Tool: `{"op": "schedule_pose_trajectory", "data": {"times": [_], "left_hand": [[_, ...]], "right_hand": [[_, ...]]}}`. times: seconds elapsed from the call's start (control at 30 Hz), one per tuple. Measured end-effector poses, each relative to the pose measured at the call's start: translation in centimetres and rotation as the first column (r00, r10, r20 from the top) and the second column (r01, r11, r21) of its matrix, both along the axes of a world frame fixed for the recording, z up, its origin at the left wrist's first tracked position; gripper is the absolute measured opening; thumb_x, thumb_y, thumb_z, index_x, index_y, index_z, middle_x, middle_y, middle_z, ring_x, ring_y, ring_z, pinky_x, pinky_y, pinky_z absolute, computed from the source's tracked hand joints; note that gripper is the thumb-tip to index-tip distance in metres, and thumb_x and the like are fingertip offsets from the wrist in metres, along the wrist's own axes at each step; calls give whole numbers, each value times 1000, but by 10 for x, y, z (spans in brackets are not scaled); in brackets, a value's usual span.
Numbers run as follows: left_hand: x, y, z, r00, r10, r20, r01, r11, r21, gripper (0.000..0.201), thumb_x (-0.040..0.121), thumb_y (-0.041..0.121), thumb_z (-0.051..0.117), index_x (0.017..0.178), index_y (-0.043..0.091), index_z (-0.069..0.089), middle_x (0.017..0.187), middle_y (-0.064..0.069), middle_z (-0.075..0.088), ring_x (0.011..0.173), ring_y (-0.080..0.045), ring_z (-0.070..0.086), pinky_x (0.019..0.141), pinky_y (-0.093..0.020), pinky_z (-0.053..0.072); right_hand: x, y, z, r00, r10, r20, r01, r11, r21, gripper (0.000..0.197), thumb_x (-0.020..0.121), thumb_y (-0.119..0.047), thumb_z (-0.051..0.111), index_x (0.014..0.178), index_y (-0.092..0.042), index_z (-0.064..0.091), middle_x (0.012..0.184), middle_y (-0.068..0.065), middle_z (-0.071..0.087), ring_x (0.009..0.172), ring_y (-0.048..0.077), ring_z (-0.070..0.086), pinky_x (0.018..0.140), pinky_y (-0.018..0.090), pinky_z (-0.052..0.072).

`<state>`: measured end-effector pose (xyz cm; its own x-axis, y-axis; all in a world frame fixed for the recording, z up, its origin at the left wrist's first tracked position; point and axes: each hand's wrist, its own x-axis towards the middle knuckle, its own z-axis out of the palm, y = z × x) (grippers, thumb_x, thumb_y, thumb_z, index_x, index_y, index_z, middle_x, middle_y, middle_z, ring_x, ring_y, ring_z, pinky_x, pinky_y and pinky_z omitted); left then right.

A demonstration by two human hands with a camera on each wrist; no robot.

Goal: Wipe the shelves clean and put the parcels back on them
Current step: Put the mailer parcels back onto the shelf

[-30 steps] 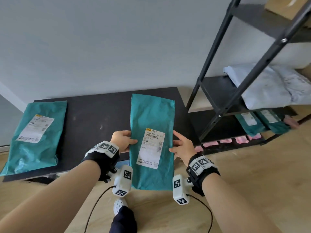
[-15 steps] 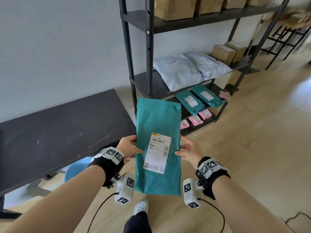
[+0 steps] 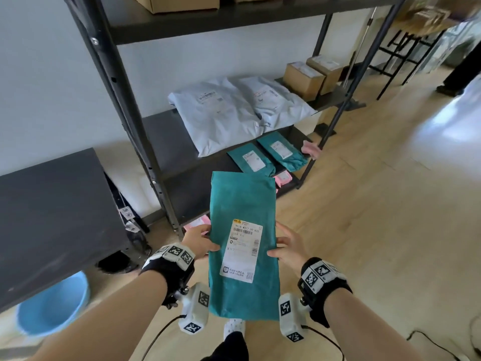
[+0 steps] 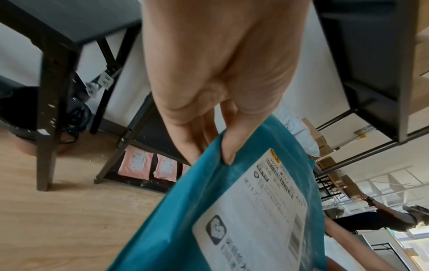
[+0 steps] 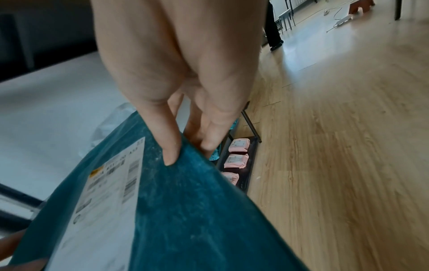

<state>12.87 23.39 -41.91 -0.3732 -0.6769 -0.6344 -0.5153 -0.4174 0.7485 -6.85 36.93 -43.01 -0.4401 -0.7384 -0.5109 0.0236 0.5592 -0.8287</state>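
I hold a teal parcel (image 3: 242, 246) with a white label flat in front of me, above the wooden floor. My left hand (image 3: 199, 241) pinches its left edge, thumb on top, as the left wrist view shows (image 4: 228, 150). My right hand (image 3: 287, 247) pinches the right edge the same way (image 5: 171, 152). The black shelf rack (image 3: 153, 162) stands just ahead. Its lower shelf (image 3: 192, 188) carries two more teal parcels (image 3: 251, 160) at its right end. The shelf above holds white parcels (image 3: 221, 113) and cardboard boxes (image 3: 303, 79).
Pink packets (image 3: 282, 178) lie on the rack's bottom level. A black table (image 3: 52, 209) stands on the left with a blue basin (image 3: 52, 306) under it. Open wooden floor (image 3: 377, 217) spreads to the right. Another person (image 3: 460, 74) stands at the far right.
I have turned right, away from the black table and toward the rack, carrying the teal parcel in both hands. The rack now stands closer and more centred.
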Motion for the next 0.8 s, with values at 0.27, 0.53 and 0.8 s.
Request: {"op": "schedule_pose_trajectory", "data": {"times": [0.27,0.53,0.8], "left_hand": [[-120,-44,-30,998,60,18,-61,993,104,64,72,-18,66,131,-1,50,127,-17,59,109,-36,60,94,-48,50],[-195,-58,-66,956,292,7,-290,948,133,46,76,-13,66,120,-2,57,110,-12,65,99,-28,61,90,-40,51],[-218,-77,-134,915,399,-62,-370,890,267,56,77,-21,59,122,12,54,110,-8,64,94,-27,60,86,-44,51]], "right_hand": [[-116,-46,-16,999,5,37,-7,998,61,93,70,27,61,143,-26,39,93,0,62,90,14,63,73,28,55],[-213,-94,-54,981,179,76,-183,981,59,95,67,28,62,141,-29,43,94,3,65,98,27,65,77,44,57],[-265,-156,-135,938,342,47,-345,937,58,94,64,22,72,143,-19,41,109,11,65,100,28,64,81,44,56]]}}
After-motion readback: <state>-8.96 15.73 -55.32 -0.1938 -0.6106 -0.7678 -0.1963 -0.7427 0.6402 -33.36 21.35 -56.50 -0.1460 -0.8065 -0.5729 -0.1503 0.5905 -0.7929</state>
